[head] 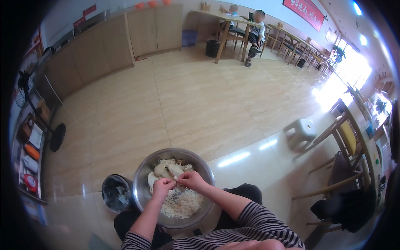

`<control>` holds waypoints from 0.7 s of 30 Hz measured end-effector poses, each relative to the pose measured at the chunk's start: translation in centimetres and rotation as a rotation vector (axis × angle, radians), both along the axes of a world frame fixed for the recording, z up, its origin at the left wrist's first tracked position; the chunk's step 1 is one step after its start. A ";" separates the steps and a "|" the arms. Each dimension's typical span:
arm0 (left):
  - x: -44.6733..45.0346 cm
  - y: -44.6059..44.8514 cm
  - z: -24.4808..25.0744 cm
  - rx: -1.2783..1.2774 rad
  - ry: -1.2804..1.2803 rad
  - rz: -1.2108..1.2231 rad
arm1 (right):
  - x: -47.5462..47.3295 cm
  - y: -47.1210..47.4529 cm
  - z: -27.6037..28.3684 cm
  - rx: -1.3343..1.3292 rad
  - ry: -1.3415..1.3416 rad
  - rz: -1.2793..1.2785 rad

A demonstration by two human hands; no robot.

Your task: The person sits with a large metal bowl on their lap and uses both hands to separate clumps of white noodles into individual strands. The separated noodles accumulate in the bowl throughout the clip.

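A wide stainless steel basin [139, 200] sits between my knees. In its far half lie large pale pieces that look like cooked chicken meat [162, 170]. A heap of fine pale shreds [182, 204] fills the near half. Over the middle of the basin my left hand [164, 187] and my right hand [192, 181] meet, fingertips almost touching. Between them they pinch a small pale scrap [175, 178], which looks like a bit of the meat. My fingers partly hide the pieces beneath.
A lined black bin [116, 193] with scraps stands left of the basin. To the right are a white plastic stool [301, 131] and wooden chairs [340, 168]. A fan base [58, 137] stands at left. Two people sit at a far table [226, 18].
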State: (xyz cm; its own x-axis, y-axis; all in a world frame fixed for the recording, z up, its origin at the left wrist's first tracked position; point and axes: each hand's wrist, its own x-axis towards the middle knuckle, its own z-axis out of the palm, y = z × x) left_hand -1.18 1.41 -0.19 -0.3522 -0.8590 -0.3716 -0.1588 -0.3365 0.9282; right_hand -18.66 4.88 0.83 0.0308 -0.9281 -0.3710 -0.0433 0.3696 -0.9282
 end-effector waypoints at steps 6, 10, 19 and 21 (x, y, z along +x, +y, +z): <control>-0.7 0.6 -0.6 -0.039 0.071 0.045 | -0.1 0.0 -0.5 -0.039 0.059 0.002; -0.6 0.6 -0.1 -0.041 0.069 0.024 | -0.2 -0.1 -0.4 -0.098 0.132 0.033; -0.5 0.6 -0.6 -0.136 -0.019 -0.069 | 0.1 0.6 1.0 -0.187 0.259 0.066; -0.4 0.5 -1.1 -0.149 -0.020 -0.070 | 0.2 0.7 1.0 -0.210 0.300 0.079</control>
State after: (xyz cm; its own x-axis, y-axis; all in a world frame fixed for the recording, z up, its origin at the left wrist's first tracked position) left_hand -1.62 1.95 -1.27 -0.4068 -0.8788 -0.2494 -0.1958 -0.1827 0.9635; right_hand -18.46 5.57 1.82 0.0246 -0.9841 -0.1759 -0.3457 0.1567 -0.9252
